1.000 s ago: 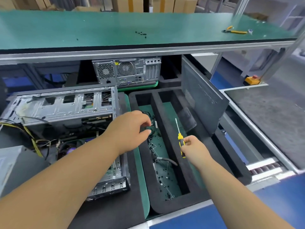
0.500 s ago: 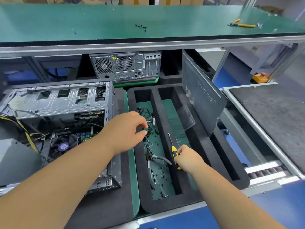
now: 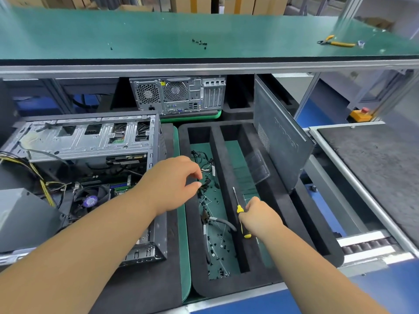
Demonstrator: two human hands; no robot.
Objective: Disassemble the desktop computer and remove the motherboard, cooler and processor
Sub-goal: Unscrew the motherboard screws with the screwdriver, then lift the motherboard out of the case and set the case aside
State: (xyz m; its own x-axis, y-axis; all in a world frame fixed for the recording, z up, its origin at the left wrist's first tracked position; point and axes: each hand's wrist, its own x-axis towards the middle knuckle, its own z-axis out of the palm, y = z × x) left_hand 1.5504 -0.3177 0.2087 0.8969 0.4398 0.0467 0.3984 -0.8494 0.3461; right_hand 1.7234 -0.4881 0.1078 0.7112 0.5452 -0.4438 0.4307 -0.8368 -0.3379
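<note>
The right hand (image 3: 260, 217) curls round the yellow-and-black handle of a slim screwdriver (image 3: 239, 214), whose steel shaft points away over the middle wall of the black foam tray (image 3: 260, 282). The left hand (image 3: 174, 184) hovers over the tray's left compartment with thumb and forefinger drawn close together; whether a screw sits between them is too small to tell. Below those fingertips, small black screws (image 3: 217, 243) lie scattered on the green floor of that compartment, along with a grey cable (image 3: 223, 222) and thin black wires (image 3: 204, 162). The right compartment holds a clear plastic piece (image 3: 258, 166).

Just left of the tray lies the opened desktop computer case (image 3: 90, 141) (bare metal, on its side on a black mat), with yellow cables (image 3: 34, 173) spilling from its left end. The motherboard, green in part, sits in place inside, and on it the black cooler fan with a purple round label (image 3: 90, 200); the label's print is unreadable. A grey box (image 3: 22, 218) rests at the near left.

A dark grey side panel (image 3: 278, 141) stands leaning at the tray's right edge, bearing embossed lettering, probably a brand name, not legible from here.

Farther back, a second closed desktop tower (image 3: 179, 96) shows its rear ports and fan grilles, with a small yellow sticker. On the green upper shelf (image 3: 90, 37) lie a few black screws (image 3: 199, 43) and yellow-handled cutters (image 3: 335, 41). Cardboard boxes (image 3: 249, 4) stand beyond.
</note>
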